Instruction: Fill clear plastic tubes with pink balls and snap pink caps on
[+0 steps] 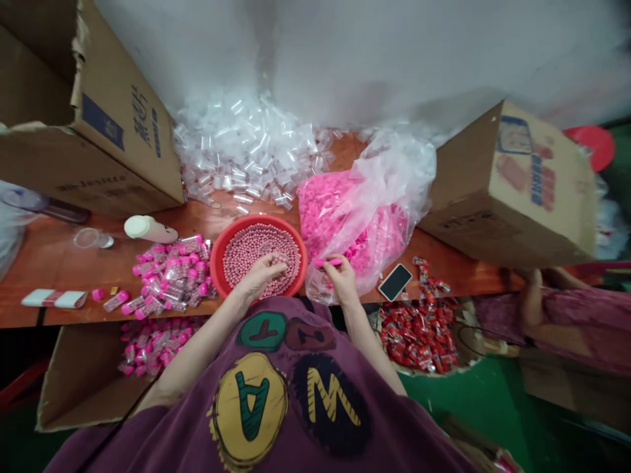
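My left hand (263, 272) is over a red basin (215, 266) of small pink beads (241, 253), its fingers closed on what looks like a clear plastic tube (280, 258), partly hidden by the fingers. Beside the basin's right rim, my right hand (342, 279) pinches bright pink caps (329, 261); how many I cannot tell. Just behind it lies a clear plastic bag (394, 164) full of pink caps (325, 203). Left of the basin is a heap of bead-filled tubes with pink caps (172, 272).
Empty clear tubes (246, 144) are piled along the wall. Cardboard boxes stand at left (123, 131) and right (513, 190). A white bottle (150, 228) and a phone (395, 282) lie on the table. Red wrapped packets (419, 335) fill a container below. Another person's arm (535, 302) is at right.
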Action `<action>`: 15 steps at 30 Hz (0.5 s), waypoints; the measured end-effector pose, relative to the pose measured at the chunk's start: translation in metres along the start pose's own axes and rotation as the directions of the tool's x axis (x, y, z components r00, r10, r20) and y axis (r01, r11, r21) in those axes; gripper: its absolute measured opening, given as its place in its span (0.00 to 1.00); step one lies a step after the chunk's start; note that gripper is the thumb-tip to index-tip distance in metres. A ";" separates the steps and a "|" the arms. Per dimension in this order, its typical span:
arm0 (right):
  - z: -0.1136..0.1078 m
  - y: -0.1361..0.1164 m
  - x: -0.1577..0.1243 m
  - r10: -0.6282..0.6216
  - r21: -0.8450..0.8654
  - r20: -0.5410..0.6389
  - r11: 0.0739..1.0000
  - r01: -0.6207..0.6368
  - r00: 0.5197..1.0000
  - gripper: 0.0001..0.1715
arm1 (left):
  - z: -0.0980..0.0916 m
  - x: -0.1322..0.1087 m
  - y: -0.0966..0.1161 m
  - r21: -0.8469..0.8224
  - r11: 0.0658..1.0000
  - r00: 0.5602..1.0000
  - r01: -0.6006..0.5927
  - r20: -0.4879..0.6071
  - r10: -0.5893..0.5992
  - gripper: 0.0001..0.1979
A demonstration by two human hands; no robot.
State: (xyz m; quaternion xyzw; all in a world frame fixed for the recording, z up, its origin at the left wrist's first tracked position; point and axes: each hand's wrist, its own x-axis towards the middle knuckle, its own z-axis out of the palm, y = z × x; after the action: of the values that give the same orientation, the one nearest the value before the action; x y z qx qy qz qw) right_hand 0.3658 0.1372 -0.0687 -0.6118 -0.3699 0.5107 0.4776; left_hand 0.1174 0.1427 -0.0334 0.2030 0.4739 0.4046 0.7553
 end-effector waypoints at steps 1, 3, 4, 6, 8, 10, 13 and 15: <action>0.013 -0.006 -0.003 -0.002 0.012 0.063 1.000 0.001 0.998 0.23 | 0.003 0.000 0.000 -0.011 1.000 1.000 -0.005 -0.001 0.005 0.22; 0.037 -0.011 -0.008 -0.020 0.013 0.162 1.000 0.018 0.987 0.22 | 0.008 0.001 0.001 -0.035 0.999 1.000 -0.024 -0.017 0.023 0.24; 0.046 -0.012 -0.010 -0.029 0.014 0.193 1.000 0.027 0.981 0.22 | 0.009 0.002 0.001 -0.046 0.998 0.999 -0.038 -0.034 0.037 0.25; 0.059 -0.010 -0.013 -0.037 0.017 0.238 0.999 0.034 0.971 0.22 | 0.010 0.003 0.001 -0.054 0.996 0.995 -0.069 -0.070 0.065 0.26; 0.063 -0.008 -0.015 -0.039 -0.003 0.269 0.999 0.041 0.962 0.22 | 0.009 0.004 0.002 -0.042 0.995 0.991 -0.093 -0.096 0.088 0.26; 0.064 -0.009 -0.017 -0.061 -0.072 0.301 0.994 0.086 0.952 0.20 | 0.007 0.003 0.004 -0.008 0.993 0.986 -0.118 -0.119 0.116 0.24; 0.061 -0.015 -0.017 -0.198 -0.188 0.363 0.941 0.280 0.911 0.16 | 0.007 0.000 0.006 0.114 0.978 0.972 -0.174 -0.137 0.189 0.20; 0.059 -0.019 -0.016 -0.292 -0.225 0.392 0.889 0.399 0.872 0.14 | 0.007 -0.001 0.006 0.195 0.959 0.967 -0.205 -0.109 0.229 0.18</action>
State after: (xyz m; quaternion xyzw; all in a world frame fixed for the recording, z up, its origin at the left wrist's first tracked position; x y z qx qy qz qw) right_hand 0.3049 0.1393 -0.0477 -0.4998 -0.6254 0.4539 0.3911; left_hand 0.1209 0.1460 -0.0248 0.2952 0.5320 0.4523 0.6522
